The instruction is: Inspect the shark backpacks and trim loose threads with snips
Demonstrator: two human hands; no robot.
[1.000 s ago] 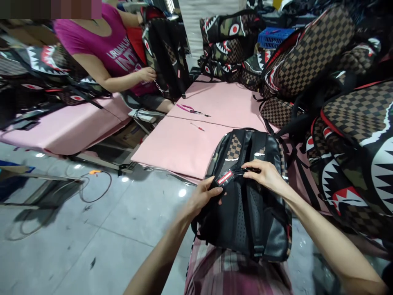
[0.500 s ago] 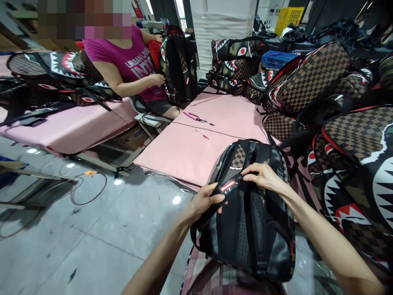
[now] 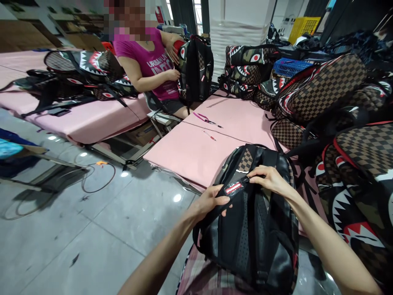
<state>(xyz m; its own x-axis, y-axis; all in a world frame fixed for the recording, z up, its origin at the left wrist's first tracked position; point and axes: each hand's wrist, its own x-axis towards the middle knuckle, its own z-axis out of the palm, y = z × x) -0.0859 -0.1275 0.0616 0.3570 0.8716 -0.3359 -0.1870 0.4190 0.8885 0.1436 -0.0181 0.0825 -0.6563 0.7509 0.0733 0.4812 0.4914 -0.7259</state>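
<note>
A black backpack [image 3: 245,229] leans against the pink table's near edge with its strap side facing me. My left hand [image 3: 211,201] is closed around one shoulder strap [image 3: 229,196], thumb on top, just below a red-and-white label [image 3: 233,188] under clear plastic. Farther up the same strap, my right hand [image 3: 265,179] pinches its upper part between thumb and fingertips. A brown checkered patch [image 3: 246,160] shows on the backpack above my hands. The lower end of the backpack rests over plaid cloth [image 3: 199,272].
On the pink table [image 3: 184,151] lie pink-handled pliers [image 3: 201,118] and a red pen [image 3: 209,135]. Checkered shark-print backpacks [image 3: 325,90] are heaped along the right. Across the table a person in a magenta shirt [image 3: 159,69] holds another backpack [image 3: 196,69]. A cable [image 3: 98,180] lies on the floor.
The view has shifted, so the surroundings sit farther right and slightly lower. Both my hands keep their hold on the strap. The other person's far hand now shows on their backpack.
</note>
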